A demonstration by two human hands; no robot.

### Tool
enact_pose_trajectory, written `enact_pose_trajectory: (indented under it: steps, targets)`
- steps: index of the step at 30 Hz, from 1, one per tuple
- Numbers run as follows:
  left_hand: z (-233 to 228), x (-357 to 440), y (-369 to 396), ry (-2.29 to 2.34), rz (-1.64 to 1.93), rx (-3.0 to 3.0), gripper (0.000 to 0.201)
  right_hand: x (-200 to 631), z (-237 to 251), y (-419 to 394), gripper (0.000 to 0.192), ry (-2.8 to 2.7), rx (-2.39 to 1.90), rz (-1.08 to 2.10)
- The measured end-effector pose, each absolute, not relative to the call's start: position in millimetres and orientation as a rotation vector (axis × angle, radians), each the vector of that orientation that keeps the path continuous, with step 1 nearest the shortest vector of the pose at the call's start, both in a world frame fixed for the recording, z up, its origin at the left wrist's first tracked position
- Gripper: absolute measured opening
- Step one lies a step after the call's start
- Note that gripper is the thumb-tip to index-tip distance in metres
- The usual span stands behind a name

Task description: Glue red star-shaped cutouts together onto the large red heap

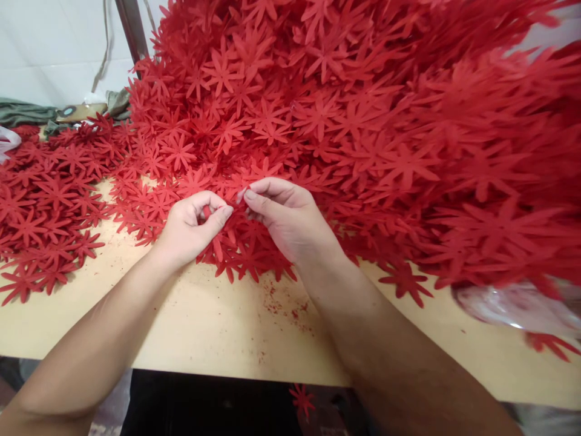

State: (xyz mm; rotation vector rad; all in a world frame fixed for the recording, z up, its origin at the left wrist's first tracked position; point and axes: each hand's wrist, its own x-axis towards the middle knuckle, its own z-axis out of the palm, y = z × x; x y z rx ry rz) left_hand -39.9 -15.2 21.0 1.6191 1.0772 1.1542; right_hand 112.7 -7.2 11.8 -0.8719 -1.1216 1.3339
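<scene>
- Bare tabletop [218, 327] is being left open along the near edge.
- One red flower cutout [206, 212] is being pinched by the left hand [190, 227] at the pile's edge.
- Right hand [285, 215] is being held curled, fingertips touching the red flower pile [318, 109].

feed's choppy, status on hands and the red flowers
Left hand pinching a red cutout. Right hand fingers curled, at the flower pile edge. Nothing blocking on table.
</scene>
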Motion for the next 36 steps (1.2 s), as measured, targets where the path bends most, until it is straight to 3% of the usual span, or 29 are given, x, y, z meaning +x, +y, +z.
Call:
enact_pose_trajectory:
  steps: [8, 19, 28, 36]
  targets:
    - [19, -36, -15, 1.118, 1.320, 1.546, 0.029, 111, 14, -7, 0.018, -0.806, -0.846, 1.440]
    - [18, -28, -18, 1.147, 1.357, 1.474, 0.026, 116, 16, -4, 0.016, -0.778, -0.851, 1.378]
    - [11, -36, -13, 1.128, 1.284, 1.280, 0.034, 105, 18, -8, 0.048, -0.951, -0.835, 1.518]
    - [18, -39, -12, 1.022, 1.229, 1.271, 0.045, 106, 8, -8, 0.036, -1.039, -0.803, 1.599]
